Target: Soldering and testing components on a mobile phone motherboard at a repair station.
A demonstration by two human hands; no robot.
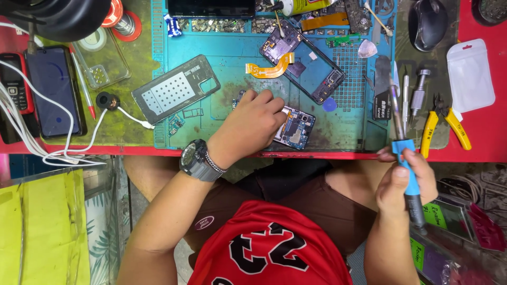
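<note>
My left hand (248,126), with a grey watch on its wrist, rests fingers-down on an opened phone (293,129) whose circuit board shows, near the front edge of the blue work mat (222,111). My right hand (404,182) grips a blue-handled soldering iron (404,142) upright, tip pointing away over the mat's right side. A second stripped phone frame (311,60) lies farther back, an orange flex cable (269,69) beside it. A grey back cover (174,89) lies to the left of my left hand.
At the left lie a dark smartphone (53,89), a small keypad phone (16,87) and white cables (68,142). Yellow-handled pliers (446,124), screwdrivers (417,92), a black mouse (428,24) and a white pouch (470,74) sit at the right. Solder spool (119,16) at back left.
</note>
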